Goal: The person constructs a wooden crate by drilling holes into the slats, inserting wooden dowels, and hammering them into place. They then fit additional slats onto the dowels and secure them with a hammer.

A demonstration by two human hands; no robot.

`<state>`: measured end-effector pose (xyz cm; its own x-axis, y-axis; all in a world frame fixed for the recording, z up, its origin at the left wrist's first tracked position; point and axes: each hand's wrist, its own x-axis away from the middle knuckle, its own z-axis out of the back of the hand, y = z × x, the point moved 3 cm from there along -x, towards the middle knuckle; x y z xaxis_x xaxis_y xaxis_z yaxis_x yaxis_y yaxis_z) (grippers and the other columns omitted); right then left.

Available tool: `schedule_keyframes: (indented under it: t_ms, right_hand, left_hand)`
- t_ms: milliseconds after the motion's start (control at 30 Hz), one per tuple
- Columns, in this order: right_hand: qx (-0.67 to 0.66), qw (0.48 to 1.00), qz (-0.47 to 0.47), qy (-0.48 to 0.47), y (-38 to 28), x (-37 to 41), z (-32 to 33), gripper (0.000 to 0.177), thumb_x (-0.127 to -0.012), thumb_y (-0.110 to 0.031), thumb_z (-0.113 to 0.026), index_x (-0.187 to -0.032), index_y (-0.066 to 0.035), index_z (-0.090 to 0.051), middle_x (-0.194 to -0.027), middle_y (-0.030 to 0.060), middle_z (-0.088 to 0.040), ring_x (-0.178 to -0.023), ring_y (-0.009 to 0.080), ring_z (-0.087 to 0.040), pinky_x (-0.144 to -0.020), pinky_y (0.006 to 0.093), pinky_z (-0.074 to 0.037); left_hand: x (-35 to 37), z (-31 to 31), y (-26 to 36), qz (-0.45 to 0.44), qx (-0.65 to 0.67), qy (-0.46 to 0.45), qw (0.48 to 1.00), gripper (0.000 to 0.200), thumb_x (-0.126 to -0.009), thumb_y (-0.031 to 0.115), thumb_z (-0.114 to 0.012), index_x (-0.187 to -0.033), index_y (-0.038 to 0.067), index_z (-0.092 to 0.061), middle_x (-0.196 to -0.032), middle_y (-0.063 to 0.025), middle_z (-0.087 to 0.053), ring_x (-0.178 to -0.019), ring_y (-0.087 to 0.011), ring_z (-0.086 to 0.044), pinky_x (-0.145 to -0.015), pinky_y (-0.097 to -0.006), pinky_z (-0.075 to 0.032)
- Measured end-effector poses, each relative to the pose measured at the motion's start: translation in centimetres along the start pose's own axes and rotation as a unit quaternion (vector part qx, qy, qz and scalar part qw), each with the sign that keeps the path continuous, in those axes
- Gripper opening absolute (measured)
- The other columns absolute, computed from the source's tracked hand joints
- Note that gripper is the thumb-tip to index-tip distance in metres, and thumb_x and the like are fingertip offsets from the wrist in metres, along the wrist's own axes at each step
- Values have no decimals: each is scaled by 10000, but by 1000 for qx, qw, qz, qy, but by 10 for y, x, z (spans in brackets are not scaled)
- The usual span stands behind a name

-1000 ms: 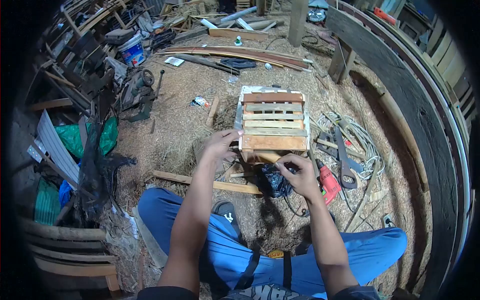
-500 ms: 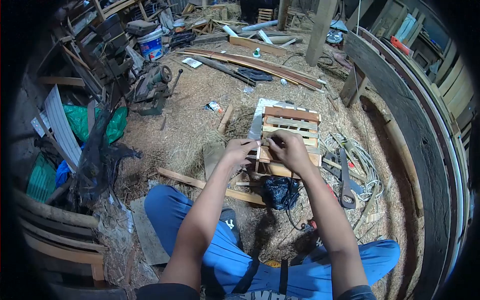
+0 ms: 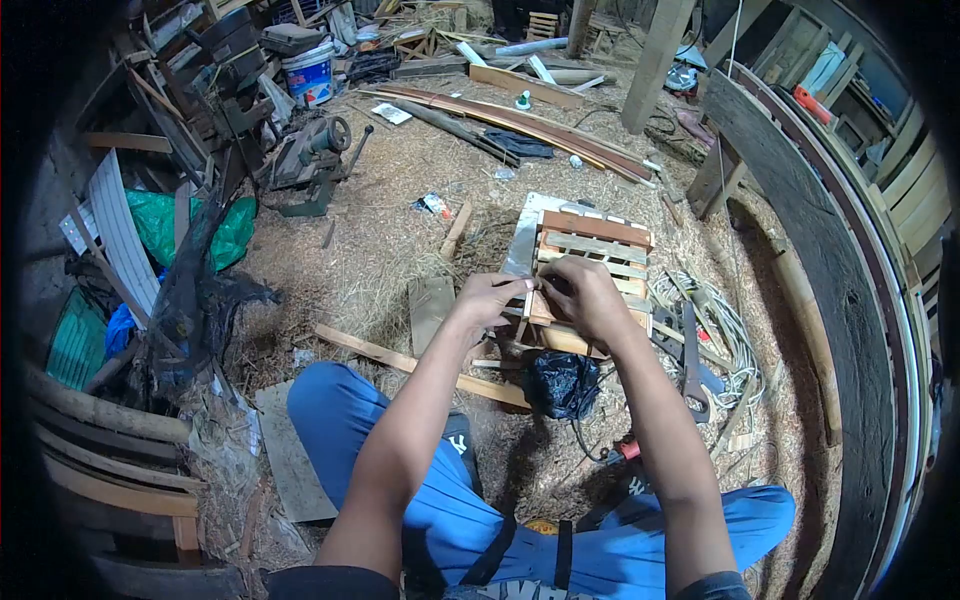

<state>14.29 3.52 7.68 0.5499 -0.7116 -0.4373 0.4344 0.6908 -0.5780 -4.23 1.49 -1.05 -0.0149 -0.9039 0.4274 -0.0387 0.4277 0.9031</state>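
Observation:
A small slatted wooden crate (image 3: 597, 228) sits on the ground in front of me, its slats running crosswise. My left hand (image 3: 487, 302) is at the crate's near left corner, thumb and forefinger closed in a pinch. Over the crate's near slats, my right hand (image 3: 588, 298) is also closed, its fingertips almost meeting the left ones. Whatever lies between the fingertips is too small to make out. Just below the crate lies a black plastic bag (image 3: 562, 384). A flat pale sheet (image 3: 522, 240) shows along the crate's left side.
To the right are a handsaw (image 3: 692, 365) and a coil of pale cable (image 3: 742, 345). A wood strip (image 3: 400, 360) lies across the shavings at left. Long boards (image 3: 520, 125), a bench vise (image 3: 320, 150) and a paint bucket (image 3: 308, 75) stand farther off. A heavy beam (image 3: 800, 200) borders the right.
The view has shifted slightly, so the crate and surroundings appear a little farther right and lower. Both hands stay together at the crate's near left corner, with small finger movements.

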Motion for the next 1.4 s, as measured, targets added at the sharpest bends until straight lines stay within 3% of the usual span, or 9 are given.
schedule_keyframes:
  t_ms: [233,333,533,600,833,900,933,1100,1400]
  right_hand:
    - [76,995,64,-14,-6,5,-1,150,-836,-77,-766,-962,-14,-713,-930,155,-665,-906,375,-656,-805,463,-553]
    - [83,993,84,-7,-3,9,-4,145,-829,-79,-769,-945,-17,-708,-927,142,-642,-923,360,-633,-823,452,-550]
    - [84,992,91,-13,-8,13,2,193,-804,-69,-760,-979,0,-716,-981,143,-653,-959,348,-629,-867,431,-554]
    - [73,993,91,-16,-12,15,5,213,-798,-56,-748,-1000,5,-721,-1003,147,-659,-972,347,-629,-886,426,-555]
    - [71,994,76,-14,-12,19,6,307,-775,-7,-691,-1079,17,-728,-1053,162,-660,-1011,359,-621,-922,435,-551]
    - [75,994,74,-17,-12,20,6,322,-772,-5,-688,-1091,16,-727,-1057,164,-660,-1011,362,-620,-923,434,-551]
    - [76,994,76,-15,-13,20,6,329,-771,-5,-682,-1097,15,-726,-1054,170,-660,-1012,365,-620,-925,434,-551]
    - [74,995,70,-20,-13,19,8,359,-782,-11,-675,-1137,18,-716,-1075,189,-664,-1037,381,-626,-928,437,-552]
    - [-17,997,-32,64,-8,28,46,470,-816,68,-569,-1257,-23,-702,-1058,206,-716,-939,333,-719,-845,386,-573]
  left_hand:
    - [6,-2,8,0,-4,12,1000,407,-911,356,-810,-1210,83,-764,-1087,-71,-750,-943,-179,-702,-774,-383,-582]
    - [11,-4,10,20,0,-17,1000,410,-960,335,-759,-1276,77,-725,-1307,-98,-686,-1196,-197,-623,-885,-448,-576]
    - [11,-4,10,-73,-31,15,997,319,-954,251,-772,-1216,70,-753,-1092,-48,-751,-854,-104,-667,-595,-252,-508]
    - [12,-3,14,-188,-18,23,982,278,-923,194,-788,-1148,30,-783,-1011,-91,-776,-939,-119,-691,-831,-296,-561]
    - [18,-2,20,-221,-75,25,972,198,-910,123,-777,-1074,14,-799,-1027,-101,-792,-970,-158,-717,-913,-307,-542]
    - [15,-1,17,-238,-76,7,968,193,-936,121,-772,-1106,32,-792,-915,-11,-739,-656,-50,-565,-554,-231,-438]
    - [10,-1,12,-239,-77,6,968,193,-936,121,-772,-1106,32,-792,-915,-11,-739,-656,-50,-565,-554,-231,-438]
    - [8,-2,12,-292,-97,0,951,217,-915,96,-786,-1092,-30,-780,-1131,-121,-752,-1111,-185,-683,-995,-325,-530]
    - [19,-6,24,-322,-136,10,937,189,-901,85,-785,-1073,8,-801,-1128,-118,-753,-1093,-203,-695,-981,-317,-540]
